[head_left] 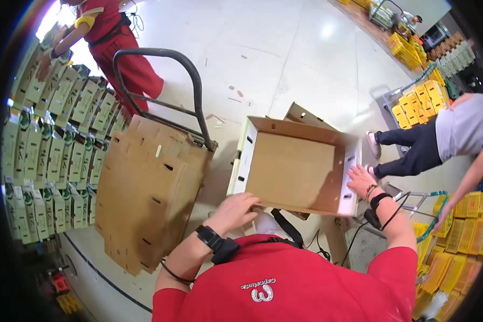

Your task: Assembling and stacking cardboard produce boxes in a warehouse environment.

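Note:
In front of me is an open cardboard box [290, 166], brown inside, with white outer sides and slot-shaped handholds. My left hand [233, 211] grips its near left corner, fingers bent at the rim. On the right wall, my right hand [359, 182] grips the edge, fingers bent over it. The box's inside looks bare. Behind it, part of another brown cardboard piece [306, 114] sticks out; the box hides the rest. Dark bands with cables circle both my wrists.
Left of the box, a handled cart [198, 102] carries a stack of flat cardboard [150, 198]. Rows of stacked white-green boxes [53, 155] line the left, beside a person in red [112, 43]. At right, someone in grey [464, 126] stands among yellow crates [469, 231].

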A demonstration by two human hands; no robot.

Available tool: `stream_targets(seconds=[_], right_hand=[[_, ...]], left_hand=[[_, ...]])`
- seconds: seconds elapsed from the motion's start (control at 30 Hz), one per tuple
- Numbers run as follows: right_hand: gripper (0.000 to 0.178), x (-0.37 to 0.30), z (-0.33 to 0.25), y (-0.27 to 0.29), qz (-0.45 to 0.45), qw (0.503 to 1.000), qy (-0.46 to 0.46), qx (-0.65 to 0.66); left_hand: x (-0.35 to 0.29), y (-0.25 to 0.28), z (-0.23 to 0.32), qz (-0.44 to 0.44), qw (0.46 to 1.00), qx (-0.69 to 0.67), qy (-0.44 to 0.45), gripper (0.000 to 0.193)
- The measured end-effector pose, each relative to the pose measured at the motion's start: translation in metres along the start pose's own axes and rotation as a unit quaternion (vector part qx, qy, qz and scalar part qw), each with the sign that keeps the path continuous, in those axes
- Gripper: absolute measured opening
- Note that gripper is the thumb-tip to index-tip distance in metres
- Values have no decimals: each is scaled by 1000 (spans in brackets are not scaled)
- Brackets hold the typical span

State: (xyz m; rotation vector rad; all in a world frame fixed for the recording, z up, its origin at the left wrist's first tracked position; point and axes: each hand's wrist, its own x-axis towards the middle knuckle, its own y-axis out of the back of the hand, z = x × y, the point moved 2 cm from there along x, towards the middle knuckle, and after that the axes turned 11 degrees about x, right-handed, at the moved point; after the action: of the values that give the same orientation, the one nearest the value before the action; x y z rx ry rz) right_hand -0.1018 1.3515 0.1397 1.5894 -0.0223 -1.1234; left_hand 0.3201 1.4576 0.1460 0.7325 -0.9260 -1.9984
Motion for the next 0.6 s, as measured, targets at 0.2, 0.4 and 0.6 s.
stream_targets(seconds=[0.2,0.4,0.6], right_hand=[[65,54,-88,-23,224,924,36,309],[35,105,-196,-2,-32,938,-35,344],[30,59,-132,21,249,895,-73,363]], left_hand=[[-60,1,-44,-36,978,18,207,43],[-116,-31,-60,-34,956,-42,288,44],[-182,-71,-83,35,914,-126,384,46]])
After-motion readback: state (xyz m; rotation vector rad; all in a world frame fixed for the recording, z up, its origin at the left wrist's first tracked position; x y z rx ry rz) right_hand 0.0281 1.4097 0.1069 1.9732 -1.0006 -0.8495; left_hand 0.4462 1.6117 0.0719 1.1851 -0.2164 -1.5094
